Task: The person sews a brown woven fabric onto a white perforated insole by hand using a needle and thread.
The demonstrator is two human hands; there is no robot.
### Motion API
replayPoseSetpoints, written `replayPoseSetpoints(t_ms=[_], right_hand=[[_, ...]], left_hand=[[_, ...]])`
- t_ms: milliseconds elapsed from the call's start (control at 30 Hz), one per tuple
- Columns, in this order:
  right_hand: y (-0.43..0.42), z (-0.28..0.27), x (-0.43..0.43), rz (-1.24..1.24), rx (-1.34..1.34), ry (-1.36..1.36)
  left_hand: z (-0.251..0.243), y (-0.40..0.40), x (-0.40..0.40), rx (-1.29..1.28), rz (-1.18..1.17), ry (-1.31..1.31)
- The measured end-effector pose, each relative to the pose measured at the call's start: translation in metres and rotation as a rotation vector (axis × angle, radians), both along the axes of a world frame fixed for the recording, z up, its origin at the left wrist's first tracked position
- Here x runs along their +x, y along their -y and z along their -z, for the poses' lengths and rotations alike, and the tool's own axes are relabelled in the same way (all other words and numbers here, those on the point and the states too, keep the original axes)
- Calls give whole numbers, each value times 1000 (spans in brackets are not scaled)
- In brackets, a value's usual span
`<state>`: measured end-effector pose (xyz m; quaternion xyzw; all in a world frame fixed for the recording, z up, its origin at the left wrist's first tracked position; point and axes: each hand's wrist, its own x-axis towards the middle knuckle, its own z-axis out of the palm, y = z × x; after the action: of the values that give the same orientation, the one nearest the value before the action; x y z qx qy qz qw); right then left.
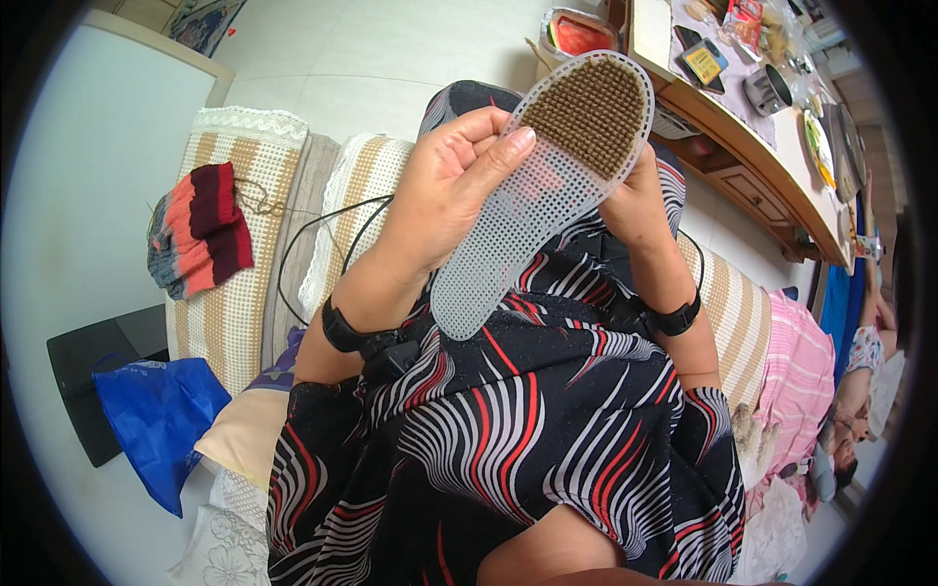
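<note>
A sole-shaped sheet of clear plastic mesh canvas (506, 242) is held up above my lap, tilted with its wider end away from me. Rows of brown yarn stitches (590, 113) fill that wider end; the narrower part is bare mesh. My left hand (469, 172) pinches its left edge, the thumb on top beside the stitching. At the right edge, my right hand (641, 198) grips from behind, and its fingers are hidden by the sole. I see no needle in either hand.
Knitting (201, 231) in coral, grey and maroon lies on the sofa arm (220, 337) at left, with loose yarn. A blue bag (161, 417) hangs below it. At right, a table (740, 124) holds a metal cup (768, 89) and phones. Another person (857, 388) lies at far right.
</note>
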<state>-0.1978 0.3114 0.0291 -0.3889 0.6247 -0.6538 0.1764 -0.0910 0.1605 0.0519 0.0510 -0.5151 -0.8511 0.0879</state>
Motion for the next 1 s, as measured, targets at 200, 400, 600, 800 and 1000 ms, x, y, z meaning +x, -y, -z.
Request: replayPoseSetpoints(t_ms=[200,400,600,800,1000], right_hand=[[1,-2,1,6,-11,-9],[1,0,-9,26,-6,260],[8,-19,-18,-174,-137,476],[11,-26,-16,88,157,-233],[18,-33,-6,235,-8,-495]], left_hand=[[-3,-1,-1,3,17,11],[4,4,-2,-70,-18,34],[7,7,1,-301,-67,65],[7,6,2,-430,-117,73],[11,7,3,-442,-113,60]])
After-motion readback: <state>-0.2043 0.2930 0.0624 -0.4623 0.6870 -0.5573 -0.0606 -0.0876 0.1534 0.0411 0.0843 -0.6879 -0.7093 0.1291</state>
